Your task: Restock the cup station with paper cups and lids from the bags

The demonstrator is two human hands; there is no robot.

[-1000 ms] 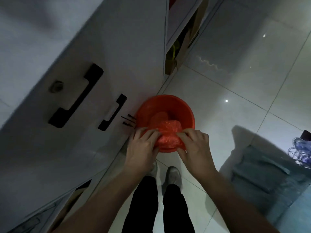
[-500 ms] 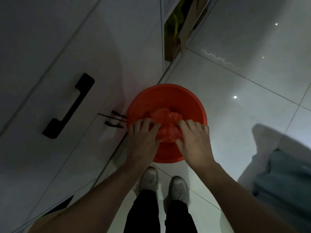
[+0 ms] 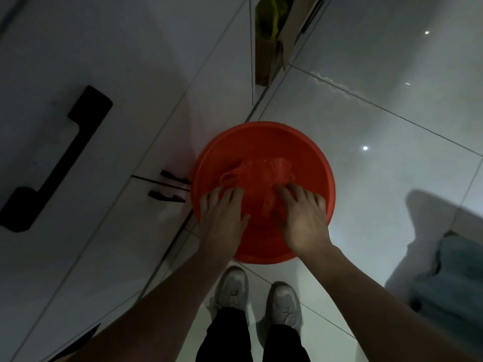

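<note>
Hands (image 3: 222, 218) (image 3: 304, 220) lower in basin (image 3: 308, 155); bag (image 3: 264, 173) blurred.

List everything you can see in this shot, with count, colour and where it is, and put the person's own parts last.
basin: one, red-orange, on the floor beside the cabinet
bag: one, red plastic, crumpled inside the basin
cabinet: one, white, on the left
handles: one large and two small, black, on the cabinet fronts
box: one, brown with something yellow inside, top centre
floor: glossy pale tiles, on the right
cloth: one, grey-blue, right edge; what it is cannot be told
shoes: two, light grey, bottom centre
trousers: black, bottom edge
left hand: fingers in the basin, next to the bag
right hand: fingers on the bag
</note>
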